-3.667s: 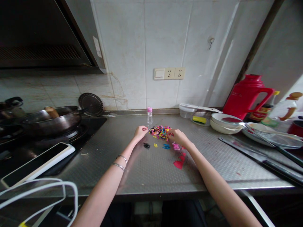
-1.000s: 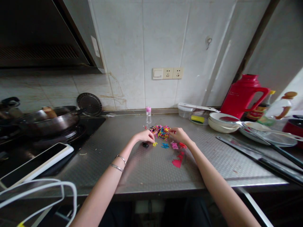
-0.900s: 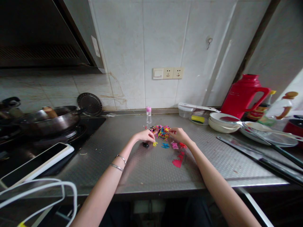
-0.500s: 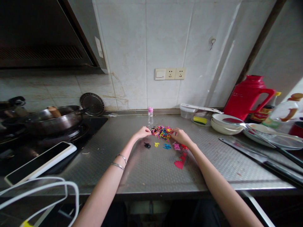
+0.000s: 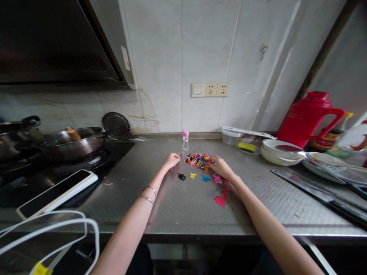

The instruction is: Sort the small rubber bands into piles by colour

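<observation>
Your left hand (image 5: 172, 160), pinched, shifts from the yellow pieces (image 5: 193, 175) to beside the mixed pile (image 5: 197, 160) on the counter (image 5: 186, 217); your right hand (image 5: 220, 167) meets the pile, grip indeterminable. Apparent step: colour-sorting; next, probably, isolate one piece.

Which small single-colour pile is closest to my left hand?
The small black pile of thin band-like pieces, at the row's left end; the yellow pile, blue pile and pink pile lie farther right.

The head camera looks down across the counter (image 5: 189, 214).
</observation>
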A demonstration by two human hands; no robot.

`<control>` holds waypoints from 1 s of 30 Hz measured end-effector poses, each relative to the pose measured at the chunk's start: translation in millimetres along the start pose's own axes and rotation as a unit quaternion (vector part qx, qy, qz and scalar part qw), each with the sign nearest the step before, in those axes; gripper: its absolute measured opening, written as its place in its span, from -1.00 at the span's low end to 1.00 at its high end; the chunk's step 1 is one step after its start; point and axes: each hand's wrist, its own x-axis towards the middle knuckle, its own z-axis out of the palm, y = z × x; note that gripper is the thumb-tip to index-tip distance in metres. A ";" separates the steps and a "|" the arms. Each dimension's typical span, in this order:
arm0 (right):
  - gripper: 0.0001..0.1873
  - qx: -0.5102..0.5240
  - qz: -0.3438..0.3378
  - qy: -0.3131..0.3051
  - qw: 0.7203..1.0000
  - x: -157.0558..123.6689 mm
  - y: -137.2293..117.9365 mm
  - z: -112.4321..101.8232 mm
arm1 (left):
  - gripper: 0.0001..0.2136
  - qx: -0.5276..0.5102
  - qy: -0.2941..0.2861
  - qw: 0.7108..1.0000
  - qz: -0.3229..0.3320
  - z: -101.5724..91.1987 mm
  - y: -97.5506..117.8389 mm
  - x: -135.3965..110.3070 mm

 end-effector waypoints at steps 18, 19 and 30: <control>-0.66 0.026 0.074 0.008 0.997 23.7 20.6 6.4 | -0.80 -0.055 -0.008 0.998 0.021 7.9 -34.4 10.9; -0.66 0.018 0.068 0.005 0.998 25.6 22.0 7.9 | -0.79 -0.059 -0.009 0.998 0.028 7.6 -35.0 9.9; -0.61 0.026 0.060 0.007 0.998 26.4 34.1 14.2 | -0.78 -0.056 0.023 0.998 0.030 6.0 -29.6 1.3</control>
